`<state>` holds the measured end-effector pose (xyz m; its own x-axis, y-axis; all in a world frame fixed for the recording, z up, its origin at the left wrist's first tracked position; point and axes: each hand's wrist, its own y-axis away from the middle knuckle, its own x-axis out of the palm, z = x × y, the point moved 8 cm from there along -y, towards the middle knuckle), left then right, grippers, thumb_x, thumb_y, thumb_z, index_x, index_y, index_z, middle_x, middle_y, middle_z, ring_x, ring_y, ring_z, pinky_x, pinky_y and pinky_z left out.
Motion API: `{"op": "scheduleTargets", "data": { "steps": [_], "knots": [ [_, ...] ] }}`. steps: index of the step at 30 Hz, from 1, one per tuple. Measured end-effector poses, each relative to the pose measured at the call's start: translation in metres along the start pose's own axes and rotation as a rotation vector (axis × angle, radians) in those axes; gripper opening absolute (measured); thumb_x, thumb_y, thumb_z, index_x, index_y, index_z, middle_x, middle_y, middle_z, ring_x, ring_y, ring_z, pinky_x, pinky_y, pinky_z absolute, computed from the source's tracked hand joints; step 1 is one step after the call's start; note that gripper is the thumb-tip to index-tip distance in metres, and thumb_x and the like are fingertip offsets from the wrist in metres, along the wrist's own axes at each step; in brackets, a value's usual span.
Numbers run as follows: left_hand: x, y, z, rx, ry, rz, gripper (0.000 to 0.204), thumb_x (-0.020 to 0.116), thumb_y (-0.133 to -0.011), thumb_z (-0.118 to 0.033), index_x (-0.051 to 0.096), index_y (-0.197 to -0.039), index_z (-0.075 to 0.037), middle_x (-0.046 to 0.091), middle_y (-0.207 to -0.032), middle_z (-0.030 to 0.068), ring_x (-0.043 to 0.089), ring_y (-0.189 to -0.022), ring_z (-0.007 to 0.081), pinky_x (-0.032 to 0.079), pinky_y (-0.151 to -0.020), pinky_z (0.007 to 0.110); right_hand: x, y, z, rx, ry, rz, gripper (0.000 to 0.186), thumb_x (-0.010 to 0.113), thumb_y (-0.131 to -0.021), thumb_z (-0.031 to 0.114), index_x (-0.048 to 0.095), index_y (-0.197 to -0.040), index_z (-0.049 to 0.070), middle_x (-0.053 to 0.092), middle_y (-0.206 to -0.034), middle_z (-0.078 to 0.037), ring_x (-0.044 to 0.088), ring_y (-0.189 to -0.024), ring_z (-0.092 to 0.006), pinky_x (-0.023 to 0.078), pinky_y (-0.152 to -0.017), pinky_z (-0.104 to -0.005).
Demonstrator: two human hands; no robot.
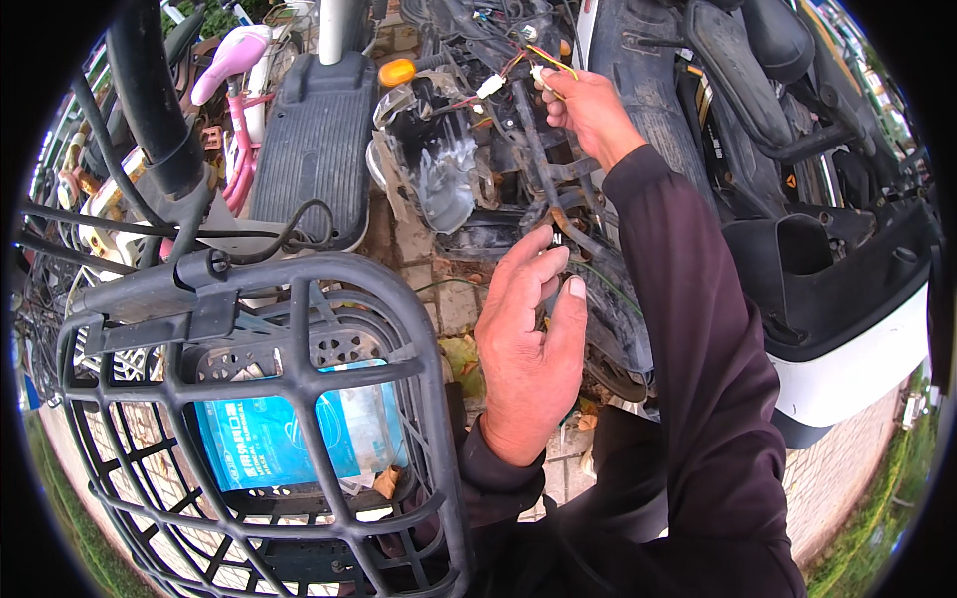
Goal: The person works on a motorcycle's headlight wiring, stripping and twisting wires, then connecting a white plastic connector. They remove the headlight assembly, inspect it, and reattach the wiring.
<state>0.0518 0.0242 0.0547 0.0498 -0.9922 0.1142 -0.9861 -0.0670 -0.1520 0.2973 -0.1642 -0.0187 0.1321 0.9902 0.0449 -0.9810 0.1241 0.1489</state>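
At the upper middle, my right hand [586, 108] pinches a small white wire connector [538, 76] with yellow and red wires running from it. Just left of it hangs another white connector [489, 87] on thin wires. These lie over the exposed frame of a stripped scooter [454, 179], whose dark plastic is cracked and dusty. Lower and nearer, my left hand [533, 344] is raised with its back toward me and its fingers curled. A bit of something black with pale lettering shows at its fingertips; the rest is hidden.
A black basket [299, 264] at the lower left holds a blue mask packet [289, 429]. Beyond it are a ribbed footboard [314, 149] and a pink bicycle saddle [231, 62]. An orange reflector [396, 72] sits by the frame. Another scooter [847, 364] stands close on the right.
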Motion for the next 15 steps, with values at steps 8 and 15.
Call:
{"op": "scheduleTargets", "data": {
  "steps": [8,15],
  "knots": [
    [-0.004,-0.003,0.004,0.004,-0.015,-0.019,0.026,0.066,-0.094,0.003,0.065,-0.12,0.006,0.062,-0.135,0.021,0.068,-0.114,0.025,0.057,-0.095,0.035,0.001,0.005,0.001,0.025,-0.014,0.047,0.016,0.069,-0.101,0.022,0.07,-0.102,0.007,0.068,-0.088,-0.002,0.061,-0.071,-0.0099,0.056,-0.067,-0.0295],
    [-0.006,-0.008,0.029,-0.179,0.086,-0.053,0.023,0.063,-0.102,-0.006,0.066,-0.122,0.005,0.071,-0.108,0.0053,0.065,-0.101,0.01,0.052,-0.089,0.025,-0.013,0.015,0.011,0.007,0.044,0.121,0.022,0.068,-0.102,0.019,0.071,-0.112,0.0,0.07,-0.095,-0.007,0.067,-0.077,-0.0149,0.062,-0.074,-0.0335]
  ]
}}
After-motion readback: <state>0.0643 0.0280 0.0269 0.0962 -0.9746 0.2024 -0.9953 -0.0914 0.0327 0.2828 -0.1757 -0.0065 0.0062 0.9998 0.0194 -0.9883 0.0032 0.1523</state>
